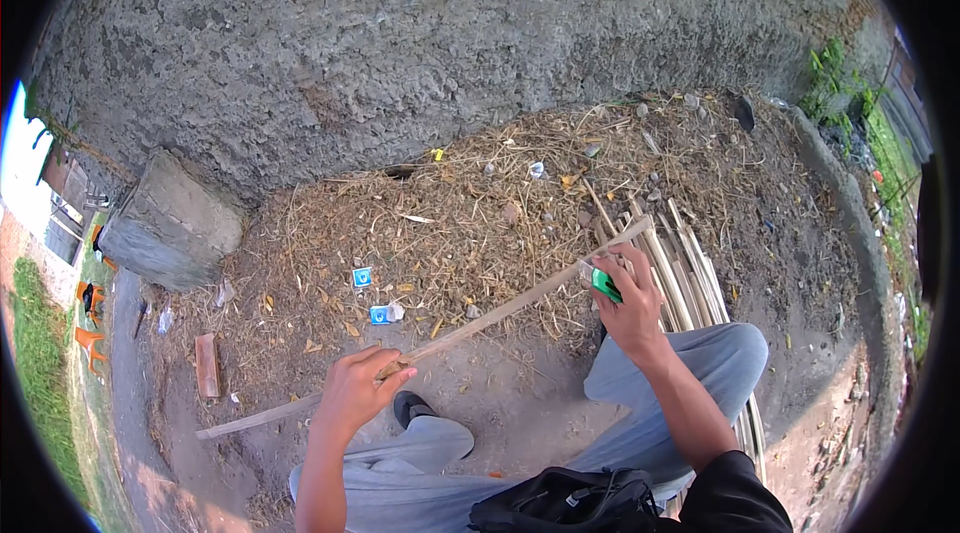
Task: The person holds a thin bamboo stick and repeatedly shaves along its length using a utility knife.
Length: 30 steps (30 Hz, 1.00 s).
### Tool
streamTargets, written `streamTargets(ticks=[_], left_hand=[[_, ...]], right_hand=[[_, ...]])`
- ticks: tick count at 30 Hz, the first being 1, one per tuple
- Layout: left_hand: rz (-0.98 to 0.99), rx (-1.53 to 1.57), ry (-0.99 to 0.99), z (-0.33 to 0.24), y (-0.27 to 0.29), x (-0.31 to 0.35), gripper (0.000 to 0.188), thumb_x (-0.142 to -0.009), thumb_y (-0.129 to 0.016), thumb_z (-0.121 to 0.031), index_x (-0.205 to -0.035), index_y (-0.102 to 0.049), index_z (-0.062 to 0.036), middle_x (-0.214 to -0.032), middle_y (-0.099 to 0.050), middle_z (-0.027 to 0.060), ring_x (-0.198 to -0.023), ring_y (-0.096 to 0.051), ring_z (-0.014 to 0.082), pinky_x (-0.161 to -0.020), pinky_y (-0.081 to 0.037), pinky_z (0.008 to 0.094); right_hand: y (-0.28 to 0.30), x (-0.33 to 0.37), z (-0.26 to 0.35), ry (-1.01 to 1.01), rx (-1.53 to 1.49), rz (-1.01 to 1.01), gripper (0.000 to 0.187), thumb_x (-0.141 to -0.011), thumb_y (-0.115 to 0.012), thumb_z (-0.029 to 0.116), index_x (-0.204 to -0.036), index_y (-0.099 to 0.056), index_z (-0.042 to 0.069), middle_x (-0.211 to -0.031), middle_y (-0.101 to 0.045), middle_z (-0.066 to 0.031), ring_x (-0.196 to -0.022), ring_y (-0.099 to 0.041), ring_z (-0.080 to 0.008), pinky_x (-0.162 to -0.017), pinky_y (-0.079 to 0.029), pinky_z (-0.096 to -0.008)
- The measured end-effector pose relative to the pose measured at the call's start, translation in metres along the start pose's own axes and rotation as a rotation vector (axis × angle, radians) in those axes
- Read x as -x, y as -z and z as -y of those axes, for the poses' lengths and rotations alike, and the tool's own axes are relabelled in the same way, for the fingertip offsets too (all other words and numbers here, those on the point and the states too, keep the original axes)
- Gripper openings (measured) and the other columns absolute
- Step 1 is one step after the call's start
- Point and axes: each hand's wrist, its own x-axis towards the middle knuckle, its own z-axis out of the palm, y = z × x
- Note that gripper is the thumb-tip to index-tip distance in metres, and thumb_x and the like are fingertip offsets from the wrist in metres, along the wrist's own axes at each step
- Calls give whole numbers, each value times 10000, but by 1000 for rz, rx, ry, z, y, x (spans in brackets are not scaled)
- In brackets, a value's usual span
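Note:
A long, thin wooden strip (pixel 510 308) runs slantwise in front of me, from low on the left up to the right. My left hand (pixel 358 391) is closed around it left of the middle, thumb stretched along the side. Near the strip's upper right end, my right hand (pixel 632 308) grips a small green object (pixel 605 283) with a pale edge, held against or right beside the wood. Its kind is mostly hidden by my fingers. Beneath and beyond my right hand lies a bundle of similar wooden strips (pixel 680 278), passing by my right leg.
Dry shavings and leaves cover the ground (pixel 450 223) up to a rough grey wall (pixel 450 43). Two small blue packets (pixel 362 277) lie in the litter. A reddish brick (pixel 207 365) and a concrete block (pixel 180 223) stand at left. A low concrete kerb (pixel 868 243) curves along the right.

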Motion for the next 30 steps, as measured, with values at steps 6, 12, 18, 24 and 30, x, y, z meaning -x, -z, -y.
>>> streamTargets(ticks=[6, 12, 18, 24, 30], left_hand=[[40, -13, -28, 5, 2, -6, 338, -794, -765, -320, -954, -708, -28, -904, -702, 133, -770, -675, 326, -676, -532, 391], [72, -42, -80, 2, -5, -31, 376, -766, -789, -317, -1016, -707, -47, -925, -709, 138, -807, -683, 316, -709, -538, 384], [-131, 69, -28, -7, -24, -37, 537, -744, -800, -185, -1238, -602, -109, -942, -704, 103, -823, -682, 301, -705, -537, 389], [-355, -45, -164, -14, -65, -42, 505, -668, -795, -24, -1143, -631, -73, -887, -685, 103, -833, -657, 284, -712, -508, 374], [-374, -85, -296, -18, -85, -47, 423, -628, -767, 38, -1029, -644, -15, -856, -674, 104, -817, -639, 268, -714, -490, 372]], right_hand=[[0, -4, 2, 146, 37, 67, 531, -609, -761, -24, -1113, -661, 110, -1111, -635, -31, -747, -687, -218, -555, -537, -317], [-2, 0, -17, 165, 53, 205, 492, -632, -759, 29, -1104, -674, 141, -1037, -688, -17, -745, -693, -236, -571, -558, -330], [0, -4, -37, 32, -10, 99, 289, -744, -732, 34, -1024, -699, 100, -1083, -698, -43, -843, -701, -272, -664, -574, -345], [4, 6, -23, -110, 103, 242, 386, -738, -770, 54, -1114, -681, 69, -1111, -692, -90, -905, -693, -311, -744, -568, -350], [-17, 31, 10, 125, 39, 302, 527, -663, -802, 104, -1169, -654, 117, -1144, -673, -44, -757, -703, -235, -588, -569, -336]])
